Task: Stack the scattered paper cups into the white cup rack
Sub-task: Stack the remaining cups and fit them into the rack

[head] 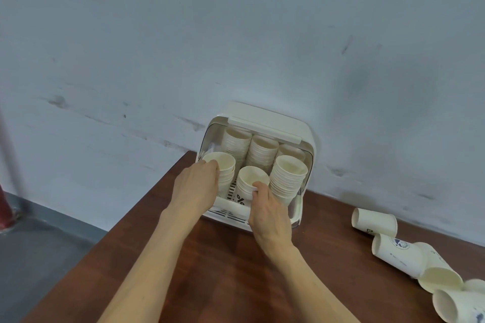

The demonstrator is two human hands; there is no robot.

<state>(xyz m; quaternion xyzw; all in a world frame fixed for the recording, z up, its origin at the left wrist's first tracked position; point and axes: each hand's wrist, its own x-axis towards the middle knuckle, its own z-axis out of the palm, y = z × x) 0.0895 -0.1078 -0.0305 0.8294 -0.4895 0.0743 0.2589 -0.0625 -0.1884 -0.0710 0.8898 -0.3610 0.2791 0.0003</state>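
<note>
Against the scuffed grey wall, at twelve o'clock on the glossy brown wooden table (223, 270), sits the boxy white plastic cup rack (265, 123), its slatted floor showing between ribbed columns of nested cream paper cups. Its left front stack (221, 165) is gripped near the rim by the left hand (195, 186), fingers curled round it. At centre front, the right hand (270, 214) pinches the rolled rim of a printed cup (252, 181). At four o'clock, loose tapered cups (409, 257) lie tumbled on their sides, well apart from the rack.
</note>
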